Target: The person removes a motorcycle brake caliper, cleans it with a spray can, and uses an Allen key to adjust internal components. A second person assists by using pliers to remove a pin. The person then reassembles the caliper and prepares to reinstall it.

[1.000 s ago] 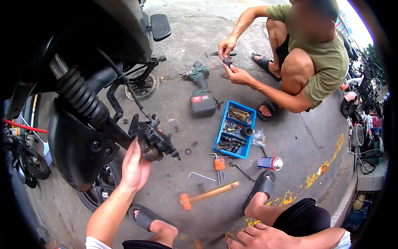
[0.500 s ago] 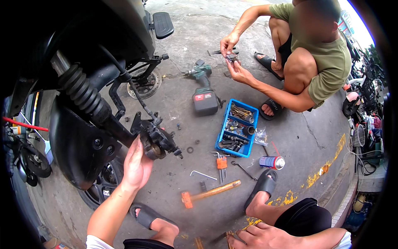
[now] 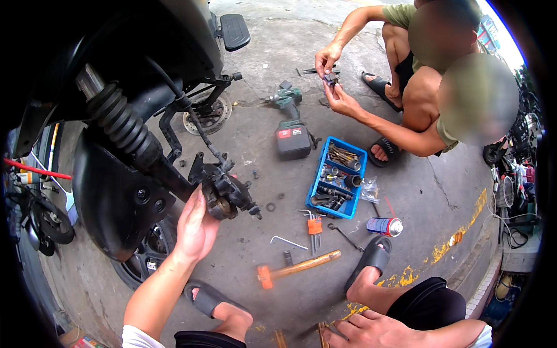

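My left hand (image 3: 197,227) is closed around a black brake caliper (image 3: 225,194), cupping it from below and from its left side. A dark hose (image 3: 200,129) runs down to the caliper, which hangs beside the black fork leg with its ribbed rubber boot (image 3: 119,119). Low at the right, my right hand (image 3: 371,330) lies with its fingers apart and gently bent, beside a brown wooden strip (image 3: 323,334). Nothing shows in its grasp, though its palm is hidden. On the ground before me lies a hammer (image 3: 307,267) with an orange head and wooden handle.
A co-worker squats at upper right, both hands (image 3: 336,87) on a small metal part. Between us stand a blue tray (image 3: 332,216) of sockets and bits and a cordless impact wrench (image 3: 292,130). Hex keys (image 3: 314,226), a spray can (image 3: 384,227) and a wheel (image 3: 154,249) lie around.
The whole view has shifted slightly, so things sit a little further right. My left hand keeps its hold on the caliper; my right hand stays low at the right.
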The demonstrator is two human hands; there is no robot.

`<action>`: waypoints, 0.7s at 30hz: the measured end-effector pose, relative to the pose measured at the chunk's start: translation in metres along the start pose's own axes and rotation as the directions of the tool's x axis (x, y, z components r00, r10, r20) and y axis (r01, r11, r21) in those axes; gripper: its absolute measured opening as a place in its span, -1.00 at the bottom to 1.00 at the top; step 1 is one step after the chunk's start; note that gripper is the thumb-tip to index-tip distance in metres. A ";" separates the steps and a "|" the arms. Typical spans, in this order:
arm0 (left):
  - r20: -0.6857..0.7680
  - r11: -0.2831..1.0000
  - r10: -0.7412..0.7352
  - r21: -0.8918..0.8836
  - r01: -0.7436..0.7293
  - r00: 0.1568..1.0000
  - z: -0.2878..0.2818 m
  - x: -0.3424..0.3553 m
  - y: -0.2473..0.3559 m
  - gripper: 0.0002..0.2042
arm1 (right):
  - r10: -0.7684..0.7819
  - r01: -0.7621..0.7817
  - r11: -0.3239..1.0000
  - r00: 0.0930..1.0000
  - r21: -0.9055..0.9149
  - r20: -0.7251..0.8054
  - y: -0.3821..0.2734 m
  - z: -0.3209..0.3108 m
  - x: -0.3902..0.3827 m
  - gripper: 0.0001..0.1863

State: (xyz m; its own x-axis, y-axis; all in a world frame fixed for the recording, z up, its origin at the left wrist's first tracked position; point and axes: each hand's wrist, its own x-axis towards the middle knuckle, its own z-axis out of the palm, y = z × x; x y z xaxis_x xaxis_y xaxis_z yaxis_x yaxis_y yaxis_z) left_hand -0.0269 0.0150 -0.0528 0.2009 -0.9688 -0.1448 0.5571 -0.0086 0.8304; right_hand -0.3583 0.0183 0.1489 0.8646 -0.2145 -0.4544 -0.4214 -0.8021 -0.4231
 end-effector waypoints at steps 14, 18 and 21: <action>0.048 0.975 -0.088 -0.201 0.096 0.995 0.022 0.000 0.001 -0.50 | 0.085 -0.057 0.886 0.996 0.460 -0.041 0.012 0.002 0.035 -0.55; 0.091 0.956 -0.076 -0.275 0.099 0.993 0.029 0.003 0.001 -0.57 | 0.111 0.034 0.904 0.944 0.427 -0.312 0.042 0.003 0.095 -0.51; 0.138 0.953 -0.066 -0.286 0.104 0.988 0.034 0.006 0.004 -0.61 | 0.251 0.000 0.904 0.808 0.427 -0.532 0.048 -0.002 0.145 -0.46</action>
State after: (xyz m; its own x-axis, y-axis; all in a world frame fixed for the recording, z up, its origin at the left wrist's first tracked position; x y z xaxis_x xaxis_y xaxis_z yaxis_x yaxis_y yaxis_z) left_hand -0.0511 0.0010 -0.0323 0.0501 -0.9911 -0.1236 0.7819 -0.0381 0.6222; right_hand -0.2525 -0.0522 0.0638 0.7388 -0.6715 -0.0563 -0.4979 -0.4876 -0.7172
